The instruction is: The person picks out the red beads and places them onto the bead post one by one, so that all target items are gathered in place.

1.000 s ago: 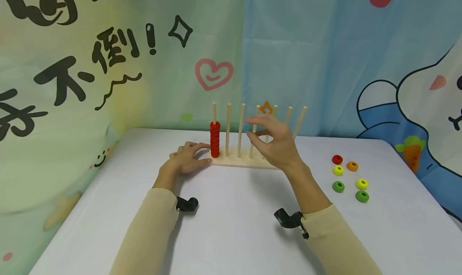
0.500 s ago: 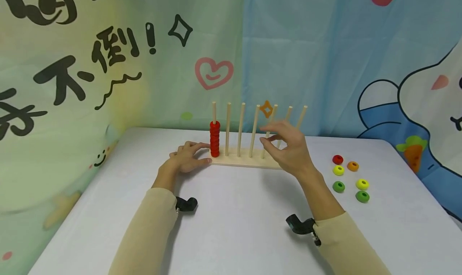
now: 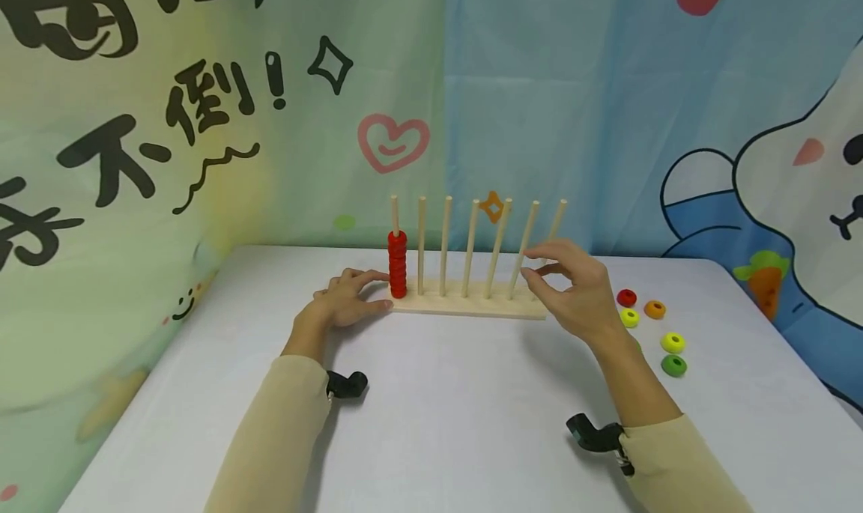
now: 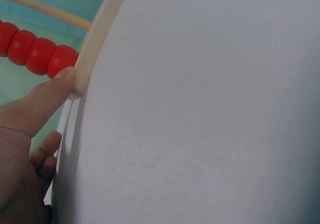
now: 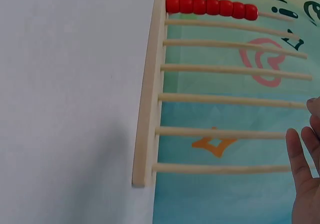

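A wooden peg rack (image 3: 465, 307) stands on the table with several upright pegs in a row. Several red beads (image 3: 398, 264) are stacked on its leftmost peg; the other pegs carry none. At the rack's left end my left hand (image 3: 345, 297) holds the base between thumb and forefinger. The left wrist view has the thumb (image 4: 52, 92) against the base's end beside the lowest bead. My right hand (image 3: 573, 284) is by the right-hand pegs, its thumb and forefinger bent toward each other with a gap, and no bead shows between them. In the right wrist view its fingers (image 5: 300, 169) lie near the peg tops.
Loose beads lie right of my right hand: a red bead (image 3: 626, 297), an orange bead (image 3: 655, 309), yellow beads (image 3: 673, 342) and a green bead (image 3: 674, 365). Another green bead is mostly hidden behind my right wrist. A printed cloth (image 3: 539, 86) hangs behind the white table (image 3: 445, 408).
My right hand has moved rightward along the row of pegs, from the middle ones to those near the right end. My left hand stays at the rack's left end.
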Tool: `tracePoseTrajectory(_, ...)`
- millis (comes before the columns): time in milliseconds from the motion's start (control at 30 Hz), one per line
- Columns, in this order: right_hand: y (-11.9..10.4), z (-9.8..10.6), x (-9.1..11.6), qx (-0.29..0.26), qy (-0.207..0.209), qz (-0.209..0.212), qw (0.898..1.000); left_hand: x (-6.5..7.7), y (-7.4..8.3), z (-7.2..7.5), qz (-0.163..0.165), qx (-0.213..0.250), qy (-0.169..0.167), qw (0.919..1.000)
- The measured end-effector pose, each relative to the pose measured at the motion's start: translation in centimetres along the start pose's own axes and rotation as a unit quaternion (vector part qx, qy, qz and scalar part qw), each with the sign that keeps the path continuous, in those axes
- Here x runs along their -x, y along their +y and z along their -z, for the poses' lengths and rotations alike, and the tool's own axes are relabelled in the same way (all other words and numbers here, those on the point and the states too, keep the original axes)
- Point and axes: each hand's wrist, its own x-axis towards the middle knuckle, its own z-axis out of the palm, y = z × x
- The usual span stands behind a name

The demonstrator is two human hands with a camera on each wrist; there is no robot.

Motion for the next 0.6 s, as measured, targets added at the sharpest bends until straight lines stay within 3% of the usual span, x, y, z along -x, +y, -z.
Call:
tracePoseTrajectory(233,0.4,1.6,1.2,0.0,-0.005,-0.027,1.0,-0.1,-0.1,0.0,0.002,-0.004,-0.002,1.0)
tracePoseTrajectory(467,0.9,4.2,2.3,0.041,-0.005,-0.035,0.999,-0.2,0.1,-0.4,-0.008,0.0,0.0,1.0)
tracePoseTrajectory(600,1.1,5.3,2.6,0.04,0.001,-0.065,0.997,-0.2,0.0,-0.2,-0.004,-0.004,0.003,1.0)
